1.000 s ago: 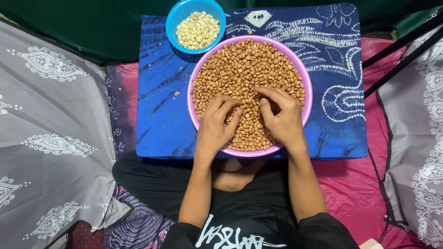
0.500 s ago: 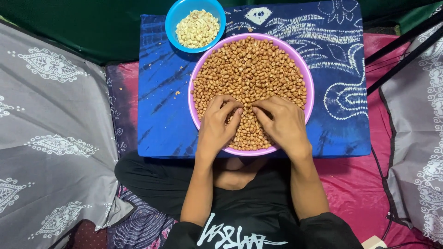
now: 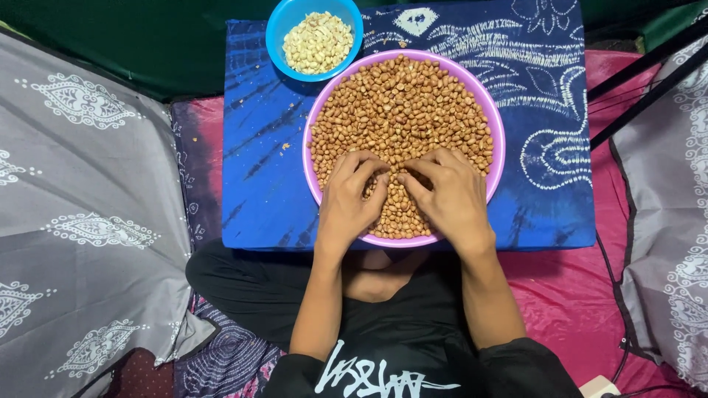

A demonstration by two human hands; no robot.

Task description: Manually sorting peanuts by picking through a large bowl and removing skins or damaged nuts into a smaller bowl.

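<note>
Two grey patterned cushions (image 3: 81, 214) flank the scene, one on each side, with pink sheeting under them. Between them lies one blue tie-dyed board (image 3: 265, 169) across the seated person's lap. On it stand two bowls: one wide pink bowl (image 3: 495, 158), heaped with brown-skinned peanuts (image 3: 402, 110) too many to count, and one small blue bowl (image 3: 284, 26) touching its far-left rim, holding pale skinned peanuts (image 3: 317, 40). Both hands rest in the near part of the pink bowl. The left hand (image 3: 350, 199) and the right hand (image 3: 450, 195) curl their fingers together, fingertips meeting over the nuts; whether either pinches a peanut I cannot tell.
</note>
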